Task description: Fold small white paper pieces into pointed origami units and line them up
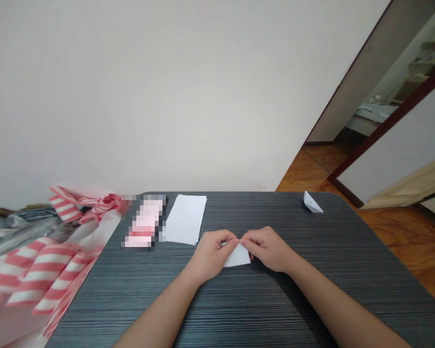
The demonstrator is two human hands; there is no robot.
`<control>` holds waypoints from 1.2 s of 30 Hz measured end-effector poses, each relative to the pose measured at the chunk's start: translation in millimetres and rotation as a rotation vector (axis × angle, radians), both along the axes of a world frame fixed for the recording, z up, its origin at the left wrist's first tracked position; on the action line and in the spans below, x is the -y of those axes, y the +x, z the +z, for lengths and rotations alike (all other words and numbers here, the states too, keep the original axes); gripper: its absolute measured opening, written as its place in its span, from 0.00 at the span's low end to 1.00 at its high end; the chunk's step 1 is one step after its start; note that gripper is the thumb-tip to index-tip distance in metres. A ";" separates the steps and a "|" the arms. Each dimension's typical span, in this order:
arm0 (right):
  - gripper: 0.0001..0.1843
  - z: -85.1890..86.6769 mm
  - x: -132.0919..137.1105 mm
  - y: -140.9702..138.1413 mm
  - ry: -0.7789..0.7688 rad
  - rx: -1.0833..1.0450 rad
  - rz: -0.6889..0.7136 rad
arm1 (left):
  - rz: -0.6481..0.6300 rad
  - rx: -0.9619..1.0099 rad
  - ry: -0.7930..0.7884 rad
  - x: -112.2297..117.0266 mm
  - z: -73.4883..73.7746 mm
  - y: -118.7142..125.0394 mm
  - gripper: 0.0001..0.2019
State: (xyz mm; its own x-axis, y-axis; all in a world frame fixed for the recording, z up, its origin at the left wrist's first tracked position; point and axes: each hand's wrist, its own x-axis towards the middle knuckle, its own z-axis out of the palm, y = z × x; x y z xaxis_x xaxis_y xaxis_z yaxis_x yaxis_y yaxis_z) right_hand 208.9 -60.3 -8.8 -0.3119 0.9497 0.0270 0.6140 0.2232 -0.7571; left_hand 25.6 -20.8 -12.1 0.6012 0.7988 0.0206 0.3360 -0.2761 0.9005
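Between both hands, a folded paper (237,256) is pinched at its top corner; left hand (212,253) and right hand (266,249) are equally near.

Fingers of the left hand (210,255) and right hand (267,248) cover most of the folded paper (237,257). The pink item (144,224) is pixelated, unreadable. The striped bag (32,270) runs off the left edge.

Matt white folded paper (238,256), matt dark streak-grained wood-look table (239,299), glossy red-and-white striped plastic bag (39,270).
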 end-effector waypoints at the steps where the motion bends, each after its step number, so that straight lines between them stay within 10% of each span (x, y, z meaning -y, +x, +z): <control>1: 0.16 0.4 0.0 0.1 -0.001 0.001 0.001 | 0.005 -0.003 0.001 0.0 0.0 0.0 0.14; 36: 0.13 -5.1 0.0 10.6 -0.061 -0.148 -0.106 | 0.172 0.036 -0.114 -4.7 -5.4 -6.2 0.16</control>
State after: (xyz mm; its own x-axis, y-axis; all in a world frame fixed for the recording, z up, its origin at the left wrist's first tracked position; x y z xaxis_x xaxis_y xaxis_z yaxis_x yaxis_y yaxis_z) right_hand 219.5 -60.3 -13.9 -0.2072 0.9783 0.0061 0.5126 0.1138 -0.8511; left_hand 19.4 -16.1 -17.4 0.4567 0.8879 -0.0562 0.3360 -0.1137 0.9350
